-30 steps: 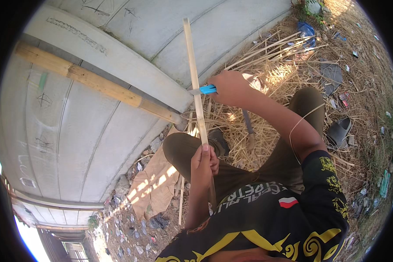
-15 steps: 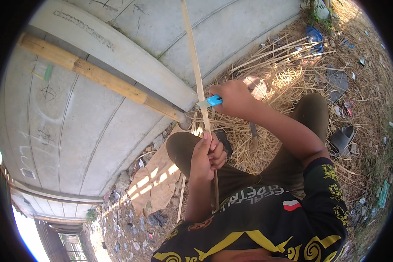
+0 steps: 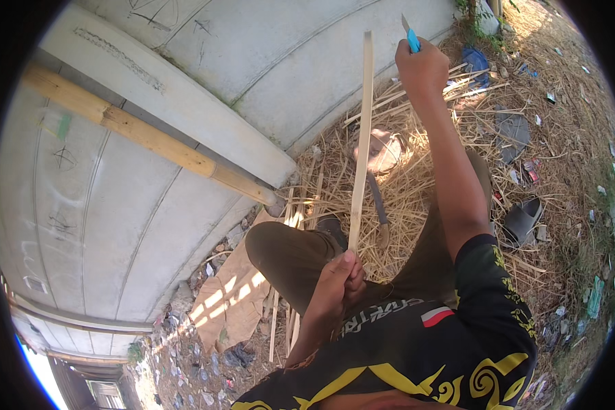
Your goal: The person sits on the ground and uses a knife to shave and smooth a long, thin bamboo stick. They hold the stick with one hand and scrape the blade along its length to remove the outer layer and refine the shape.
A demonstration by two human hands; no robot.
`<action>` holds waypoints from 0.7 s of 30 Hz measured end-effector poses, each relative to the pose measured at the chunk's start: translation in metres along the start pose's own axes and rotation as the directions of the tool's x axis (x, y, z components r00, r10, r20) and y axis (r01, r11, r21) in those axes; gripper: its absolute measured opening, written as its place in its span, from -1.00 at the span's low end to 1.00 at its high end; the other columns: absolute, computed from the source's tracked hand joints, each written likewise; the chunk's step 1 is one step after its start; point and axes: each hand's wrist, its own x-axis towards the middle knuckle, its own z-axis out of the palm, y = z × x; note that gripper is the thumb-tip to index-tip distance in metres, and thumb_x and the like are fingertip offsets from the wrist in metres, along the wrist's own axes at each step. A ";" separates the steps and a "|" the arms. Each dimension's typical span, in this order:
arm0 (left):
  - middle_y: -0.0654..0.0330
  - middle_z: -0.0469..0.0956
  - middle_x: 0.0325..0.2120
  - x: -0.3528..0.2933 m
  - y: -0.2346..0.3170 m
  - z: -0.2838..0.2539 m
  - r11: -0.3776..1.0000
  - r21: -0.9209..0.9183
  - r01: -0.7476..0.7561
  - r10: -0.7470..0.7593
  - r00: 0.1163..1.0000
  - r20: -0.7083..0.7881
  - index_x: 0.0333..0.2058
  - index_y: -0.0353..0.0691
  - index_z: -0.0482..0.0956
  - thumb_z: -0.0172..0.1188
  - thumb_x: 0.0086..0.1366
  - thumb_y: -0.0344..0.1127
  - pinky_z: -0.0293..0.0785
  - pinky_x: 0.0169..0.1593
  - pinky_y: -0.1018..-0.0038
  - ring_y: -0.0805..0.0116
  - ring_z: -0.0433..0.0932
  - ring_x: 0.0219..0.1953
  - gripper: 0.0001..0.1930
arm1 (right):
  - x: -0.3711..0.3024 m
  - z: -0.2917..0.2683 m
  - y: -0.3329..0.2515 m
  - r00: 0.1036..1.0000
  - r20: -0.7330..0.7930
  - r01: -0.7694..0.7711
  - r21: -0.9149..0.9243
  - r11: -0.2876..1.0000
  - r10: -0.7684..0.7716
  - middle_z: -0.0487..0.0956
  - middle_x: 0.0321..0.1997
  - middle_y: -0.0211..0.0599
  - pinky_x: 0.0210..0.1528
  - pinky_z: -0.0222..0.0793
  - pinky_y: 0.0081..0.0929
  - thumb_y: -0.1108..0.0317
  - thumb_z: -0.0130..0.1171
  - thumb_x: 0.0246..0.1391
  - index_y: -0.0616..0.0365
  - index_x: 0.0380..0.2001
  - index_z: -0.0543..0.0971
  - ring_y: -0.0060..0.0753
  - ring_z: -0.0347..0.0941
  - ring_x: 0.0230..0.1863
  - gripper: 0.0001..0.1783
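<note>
My left hand (image 3: 344,277) is closed around the lower end of a long pale bamboo strip (image 3: 363,143), close to my body. The strip rises upright and away from me, its far tip in front of the wall. My right hand (image 3: 422,67), arm stretched far out, grips a blue utility knife (image 3: 413,42) with its blade extended and pointing away. The blade stands apart from the strip, to the right of its tip. On the shavings between my legs lies a larger knife (image 3: 377,201) with a dark blade and wooden handle.
A grey panel wall (image 3: 150,205) with a bamboo pole (image 3: 150,140) leaning along it fills the left. Heaped bamboo shavings (image 3: 417,171) cover the ground ahead. Brown cardboard (image 3: 232,301) lies left of my knee; a dark sandal (image 3: 523,220) sits at the right, among scattered litter.
My right hand has moved the utility knife off the strip, up and to the right. My left hand has drawn lower and slightly right, and the strip now tilts right.
</note>
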 end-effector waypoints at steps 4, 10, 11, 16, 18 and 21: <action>0.43 0.02 -0.72 0.024 0.031 -0.025 0.977 0.053 -0.206 0.209 0.976 -0.056 -0.43 -0.10 0.25 -0.13 0.56 0.05 -0.17 -0.70 0.61 0.65 -0.07 -0.75 -0.59 | -0.035 -0.021 -0.020 0.952 0.228 0.163 0.180 0.970 -0.202 0.46 -0.72 -0.10 -0.55 0.38 -0.21 0.24 0.21 0.04 0.16 -0.58 0.57 -0.05 0.46 -0.67 -0.76; 0.42 0.02 -0.72 0.033 0.059 -0.002 0.952 0.119 -0.283 0.292 0.954 -0.069 -0.42 -0.11 0.25 -0.12 0.55 0.08 -0.17 -0.70 0.62 0.65 -0.06 -0.75 -0.56 | -0.108 -0.012 -0.028 0.574 0.423 0.597 0.370 0.712 -0.701 0.54 -0.66 -0.35 -0.52 0.39 -0.28 0.34 0.35 -0.23 0.00 -0.52 0.59 -0.18 0.53 -0.60 -0.86; 0.42 0.02 -0.73 0.032 0.062 0.000 0.948 0.119 -0.294 0.302 0.952 -0.057 -0.42 -0.11 0.25 -0.12 0.55 0.09 -0.17 -0.70 0.62 0.65 -0.06 -0.75 -0.56 | -0.114 -0.009 -0.029 0.548 0.421 0.609 0.391 0.690 -0.723 0.54 -0.67 -0.38 -0.54 0.37 -0.29 0.37 0.35 -0.26 -0.01 -0.55 0.58 -0.18 0.52 -0.60 -0.86; 0.42 0.02 -0.73 0.027 0.060 0.005 0.951 0.131 -0.279 0.289 0.955 -0.063 -0.44 -0.10 0.24 -0.12 0.54 0.11 -0.19 -0.71 0.61 0.66 -0.08 -0.76 -0.55 | -0.128 0.003 -0.028 0.578 0.431 0.606 0.341 0.718 -0.693 0.52 -0.68 -0.40 -0.56 0.37 -0.31 0.34 0.36 -0.24 -0.01 -0.59 0.53 -0.21 0.52 -0.61 -0.84; 0.42 0.02 -0.74 0.023 0.060 0.008 0.955 0.129 -0.269 0.279 0.958 -0.068 -0.45 -0.10 0.23 -0.12 0.54 0.12 -0.20 -0.71 0.61 0.66 -0.08 -0.76 -0.54 | -0.128 0.004 -0.027 0.609 0.384 0.618 0.318 0.718 -0.694 0.51 -0.68 -0.40 -0.57 0.36 -0.32 0.33 0.34 -0.21 -0.01 -0.60 0.51 -0.21 0.51 -0.62 -0.84; 0.43 0.02 -0.74 0.025 0.062 0.012 0.948 0.146 -0.284 0.297 0.952 -0.073 -0.45 -0.09 0.22 -0.12 0.54 0.11 -0.20 -0.70 0.60 0.66 -0.08 -0.77 -0.54 | -0.123 0.008 -0.028 0.692 0.332 0.613 0.198 0.764 -0.641 0.50 -0.69 -0.39 -0.57 0.36 -0.33 0.34 0.32 -0.20 -0.01 -0.63 0.48 -0.21 0.51 -0.62 -0.83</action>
